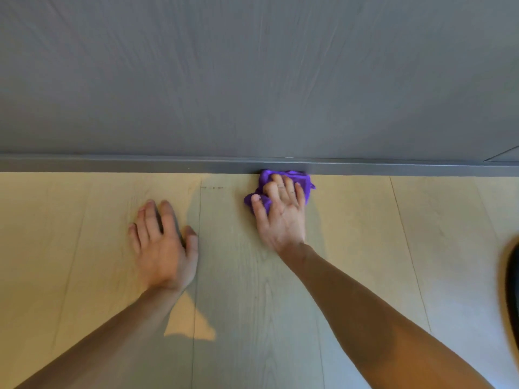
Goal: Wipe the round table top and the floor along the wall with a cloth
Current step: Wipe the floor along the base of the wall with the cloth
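Pressed under the curled fingers of the right hand [282, 220], against the grey skirting board [168, 165] just beyond its fingertips: a crumpled purple microfibre cloth [305, 181]; beside it, flat on the pale wood-plank floor [365, 248], fingers straight, holding nothing, the left hand [164, 248].

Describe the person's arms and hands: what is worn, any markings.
The left forearm and right forearm are bare, no sleeve in view. The left hand and right hand wear no gloves, and no watch or bracelet shows at either wrist. Two right fingers carry small dark marks, too small to tell ink from thin rings.
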